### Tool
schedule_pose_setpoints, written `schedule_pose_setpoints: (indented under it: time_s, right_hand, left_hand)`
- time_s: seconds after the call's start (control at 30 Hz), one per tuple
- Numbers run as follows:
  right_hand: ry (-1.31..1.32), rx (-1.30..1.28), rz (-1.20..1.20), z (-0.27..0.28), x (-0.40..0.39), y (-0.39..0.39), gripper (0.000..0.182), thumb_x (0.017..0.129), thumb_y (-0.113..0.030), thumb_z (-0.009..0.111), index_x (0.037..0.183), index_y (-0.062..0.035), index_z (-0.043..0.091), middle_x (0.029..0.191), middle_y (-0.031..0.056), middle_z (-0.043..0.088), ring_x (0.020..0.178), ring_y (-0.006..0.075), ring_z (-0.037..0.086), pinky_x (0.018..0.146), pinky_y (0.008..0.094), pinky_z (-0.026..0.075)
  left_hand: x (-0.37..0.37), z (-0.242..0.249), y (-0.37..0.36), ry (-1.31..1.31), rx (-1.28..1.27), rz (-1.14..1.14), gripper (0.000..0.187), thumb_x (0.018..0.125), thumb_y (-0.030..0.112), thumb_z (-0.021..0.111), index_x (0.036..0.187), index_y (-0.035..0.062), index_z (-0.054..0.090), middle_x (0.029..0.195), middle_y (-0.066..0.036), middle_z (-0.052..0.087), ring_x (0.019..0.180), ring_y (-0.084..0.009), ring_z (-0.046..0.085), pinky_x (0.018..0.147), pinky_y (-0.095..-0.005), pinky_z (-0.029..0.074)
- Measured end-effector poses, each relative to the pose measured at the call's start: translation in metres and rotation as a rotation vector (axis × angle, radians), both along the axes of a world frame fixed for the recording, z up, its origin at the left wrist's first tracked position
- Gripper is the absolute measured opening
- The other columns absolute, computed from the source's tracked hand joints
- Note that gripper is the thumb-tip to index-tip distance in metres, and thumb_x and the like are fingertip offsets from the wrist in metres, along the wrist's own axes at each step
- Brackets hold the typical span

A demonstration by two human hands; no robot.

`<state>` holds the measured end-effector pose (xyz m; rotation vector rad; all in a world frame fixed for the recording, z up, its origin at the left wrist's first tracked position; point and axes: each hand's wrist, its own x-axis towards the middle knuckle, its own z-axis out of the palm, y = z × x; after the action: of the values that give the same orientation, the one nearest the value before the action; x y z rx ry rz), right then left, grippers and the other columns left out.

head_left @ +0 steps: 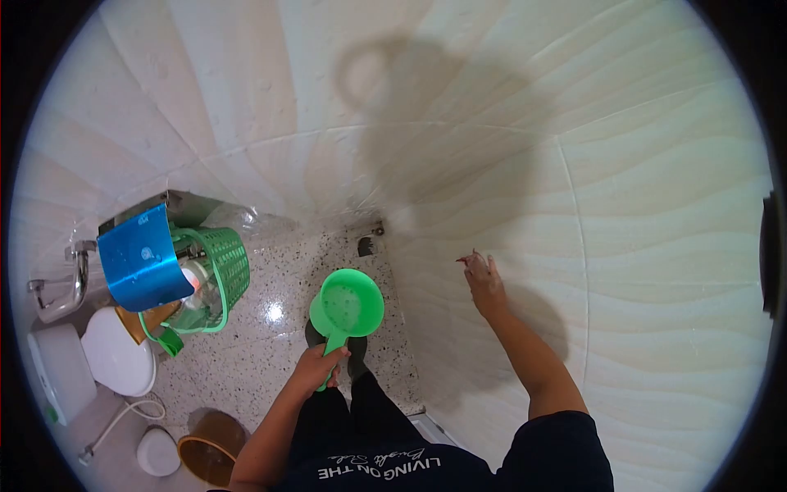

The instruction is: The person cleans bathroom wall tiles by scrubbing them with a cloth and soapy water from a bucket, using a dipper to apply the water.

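My left hand is wrapped around the handle of a light green plastic dipper. The dipper is held in front of my legs, and whitish liquid with bubbles shows at its bottom. Out to the right, my right hand is close to the cream wavy-patterned wall tiles, its fingers apart and holding nothing. The hand looks wet, with some white on it.
At left, a green basket of bottles hangs beside a blue panel. Below are a white toilet, a tap, a brown bucket and a white round container. A drain lies in the speckled floor.
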<state>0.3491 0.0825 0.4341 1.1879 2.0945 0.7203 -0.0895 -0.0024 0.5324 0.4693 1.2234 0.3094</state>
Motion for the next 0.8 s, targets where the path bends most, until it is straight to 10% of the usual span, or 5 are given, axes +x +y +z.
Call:
schedule_pose_setpoints:
  time_s: [0.1,0.23,0.6,0.67,0.8]
  right_hand:
    - [-0.02,0.416,-0.051,0.023,-0.026,0.045,0.052,0.083,-0.028,0.051,0.132,-0.0113,0.043,0.14,0.0063,0.035,0.131,0.019,0.031,0.108,0.0445,0.022]
    - [0.255,0.317,-0.169,0.086,-0.068,0.118,0.044,0.086,-0.023,0.051,0.129,-0.0113,0.049,0.138,0.0087,0.039,0.131,0.0214,0.03,0.108,0.0441,0.022]
    - [0.248,0.073,0.174,-0.206,0.013,-0.03,0.048,0.088,-0.016,0.046,0.133,-0.0007,0.041,0.137,0.0124,0.039,0.131,0.0229,0.03,0.109,0.0415,0.025]
    - [-0.266,-0.094,0.255,-0.217,0.017,-0.046,0.047,0.088,-0.016,0.046,0.132,-0.0008,0.042,0.136,0.011,0.04,0.13,0.0232,0.032,0.109,0.0438,0.025]
    - [0.146,0.093,-0.045,-0.143,-0.053,0.049,0.046,0.088,-0.017,0.046,0.132,-0.0035,0.043,0.136,0.0088,0.041,0.129,0.0241,0.033,0.111,0.0455,0.018]
  left_hand:
    - [0.002,-0.01,-0.008,0.008,-0.008,0.047,0.034,0.087,0.031,0.06,0.095,-0.0014,0.059,0.057,-0.003,0.047,0.039,-0.0111,0.044,0.042,-0.0265,0.041]
    - [0.014,-0.034,-0.019,0.055,-0.032,0.065,0.034,0.087,0.032,0.06,0.096,-0.0014,0.059,0.056,-0.002,0.047,0.039,-0.0111,0.044,0.042,-0.0262,0.041]
    - [0.047,-0.079,-0.032,0.011,-0.101,0.107,0.032,0.089,0.03,0.058,0.098,-0.0013,0.06,0.055,-0.001,0.047,0.039,-0.01,0.045,0.045,-0.0262,0.043]
    - [0.049,-0.083,-0.034,0.005,-0.108,0.116,0.032,0.089,0.03,0.058,0.098,-0.001,0.06,0.055,-0.001,0.047,0.039,-0.0097,0.045,0.045,-0.026,0.043]
    - [0.052,-0.102,-0.041,-0.007,-0.076,0.113,0.032,0.09,0.03,0.056,0.099,-0.0008,0.06,0.055,-0.001,0.047,0.039,-0.0088,0.045,0.045,-0.0254,0.043]
